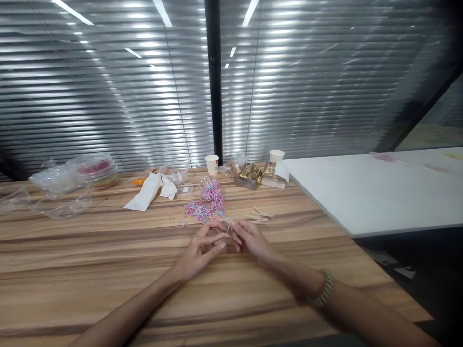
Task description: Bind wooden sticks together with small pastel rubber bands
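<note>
My right hand (249,237) is closed in a pinch on a thin greyish strip (228,228), too small to make out fully. Facing it, my left hand (204,248) has its fingers curved and apart, the fingertips near or touching the strip; which one I cannot tell. Just beyond both hands lies a heap of small pink, purple and blue rings (206,208), like little rubber bands, partly spilling from a clear bag. Pale thin sticks (260,214) lie to the right of the heap, past my right hand.
White paper (145,192) and a crumpled tissue (168,188) lie back left, near stacked clear tubs (96,171). A paper cup (212,165) and gold wrappers (249,175) stand along the back. A white table (325,188) adjoins on the right; blinds rise behind.
</note>
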`<state>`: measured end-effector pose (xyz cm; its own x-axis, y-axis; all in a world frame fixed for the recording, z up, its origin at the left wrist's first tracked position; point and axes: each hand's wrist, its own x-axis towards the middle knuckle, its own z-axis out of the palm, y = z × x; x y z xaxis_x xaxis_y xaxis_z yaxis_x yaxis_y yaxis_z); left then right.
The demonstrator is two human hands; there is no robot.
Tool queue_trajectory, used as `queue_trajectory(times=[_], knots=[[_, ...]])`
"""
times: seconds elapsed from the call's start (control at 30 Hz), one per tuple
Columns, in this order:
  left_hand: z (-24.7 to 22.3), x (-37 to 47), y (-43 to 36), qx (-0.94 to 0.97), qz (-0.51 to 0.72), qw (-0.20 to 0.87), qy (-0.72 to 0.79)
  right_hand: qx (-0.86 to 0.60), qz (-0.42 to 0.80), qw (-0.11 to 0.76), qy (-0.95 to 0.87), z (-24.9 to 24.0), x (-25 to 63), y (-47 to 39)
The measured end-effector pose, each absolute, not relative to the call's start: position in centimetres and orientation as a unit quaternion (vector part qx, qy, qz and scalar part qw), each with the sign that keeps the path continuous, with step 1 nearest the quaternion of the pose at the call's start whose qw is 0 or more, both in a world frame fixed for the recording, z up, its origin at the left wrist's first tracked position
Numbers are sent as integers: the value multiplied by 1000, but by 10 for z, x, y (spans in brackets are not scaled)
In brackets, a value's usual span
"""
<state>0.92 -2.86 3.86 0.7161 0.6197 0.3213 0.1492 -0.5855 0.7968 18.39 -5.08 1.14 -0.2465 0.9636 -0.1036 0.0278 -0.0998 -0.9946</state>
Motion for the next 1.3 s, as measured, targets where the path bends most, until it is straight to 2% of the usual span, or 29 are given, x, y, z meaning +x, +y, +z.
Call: queue_trajectory(times=[0.17, 0.33, 0.43, 0.63, 0.9, 1.0, 1.13, 1.3], knots=[[45, 13, -29, 822, 236, 483, 189, -452, 596, 397, -532, 11, 184, -50], [30, 16, -22, 705, 228, 596, 309, -472, 568, 402, -541, 8, 187, -50], [20, 17, -20, 633, 244, 659, 323, -489, 541, 395, -559, 6, 189, -50], [22, 17, -21, 652, 200, 662, 310, -496, 498, 393, -593, 6, 188, -54], [21, 19, -20, 596, 278, 665, 353, -505, 452, 325, -660, 14, 187, -63], [21, 21, -21, 575, 284, 679, 357, -491, 384, 313, -717, 11, 188, -63], [24, 16, -19, 555, 304, 674, 381, -468, 217, 320, -794, 4, 191, -61], [26, 8, -13, 533, 278, 693, 398, -439, 81, 311, -839, -4, 195, -57]])
